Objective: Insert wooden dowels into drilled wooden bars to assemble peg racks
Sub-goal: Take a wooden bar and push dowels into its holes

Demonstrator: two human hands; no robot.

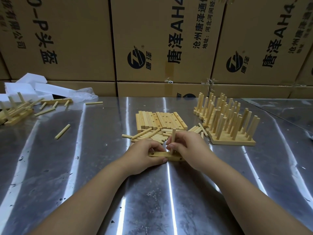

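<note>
Brown cardboard cartons (162,39), printed with black characters, are stacked along the far side and fill the background. A stainless-steel table (152,192), streaked with reflections, is spread in front of them. At the right, a cluster of finished peg racks (227,122) is stood side by side, pegs upright. At the far left, white foam blocks (33,87) are piled, and just in front of them a heap of racks (15,112) is left with pegs tilted. A row of drilled bars (160,120) is laid flat at the centre of the table, and a pile of loose dowels (150,135) is strewn against its near edge. A stray dowel (62,131) is left lying well apart, to the left.

Just nearer than the pile, a separate bar (162,154) is kept flat on the table by the left hand (144,153), whose fingers and thumb are curled round its left part. An upright dowel (173,141) is pinched between thumb and fingers of the right hand (191,148), its lower end set on the middle of that bar; how deep it is seated cannot be told. A hole is seen near each end of the bar.
</note>
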